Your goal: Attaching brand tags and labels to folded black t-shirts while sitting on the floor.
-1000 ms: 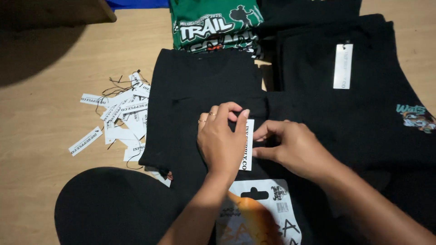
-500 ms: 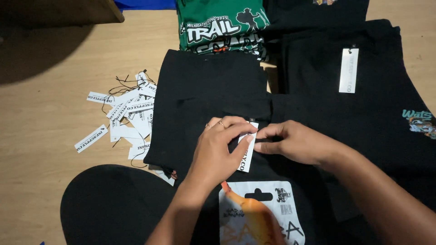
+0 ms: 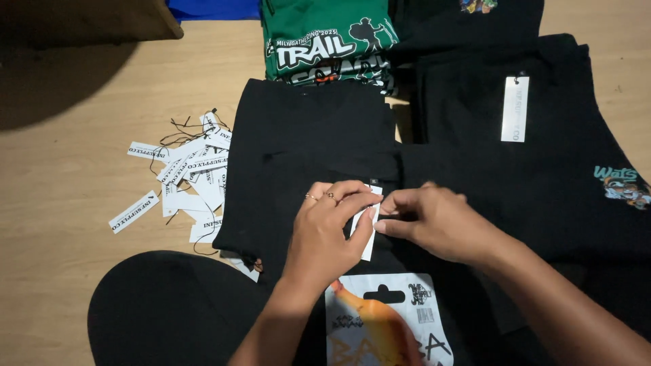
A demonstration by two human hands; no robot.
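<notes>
On the pale wooden floor [image 3: 61, 203], beside a loose heap of narrow white paper tags [image 3: 190, 183] and below a folded green printed shirt [image 3: 325, 41], the left hand [image 3: 329, 234] and right hand [image 3: 434, 220] pinched a slim white hang tag [image 3: 369, 234] against a soft folded black shirt [image 3: 312, 135].

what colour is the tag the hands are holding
White, a narrow strip against the black shirt; the tag shows in the head view.
</notes>
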